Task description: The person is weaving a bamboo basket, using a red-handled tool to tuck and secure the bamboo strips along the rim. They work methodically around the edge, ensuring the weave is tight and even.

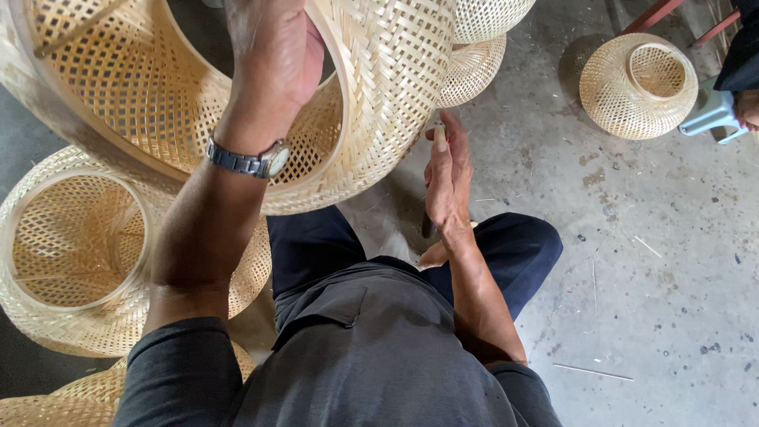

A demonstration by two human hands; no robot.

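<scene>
Basket (379, 87) of woven bamboo is being held up in front of the person, its open mouth tilting toward the camera. Landmark for all positions below: this raised basket.

Left hand (273, 55) is reaching into the mouth of the basket, fingers curling over the rim at its far edge; the grip is grasping the rim. A metal wristwatch (253, 160) is sitting on that wrist, just below the rim.

Right hand (447, 178) is pressing against the outer wall at the basket's lower right. Fingers are lying straight, and whether they are pinching a strand or tool cannot be told.

A second basket (71, 261) is lying on its side below and left of the raised one, touching the person's left arm. Two more (474, 47) are stacked just right of it, and another (636, 83) is standing well apart to the right on the concrete floor (656, 277), beside another person's dark sleeve.

Risk, as judged: the basket is hanging mostly from one rim hold. A loosening left grip would be dropping it onto the lower basket, denting the weave. Hard pressing by the right hand could be buckling the thin wall.
</scene>
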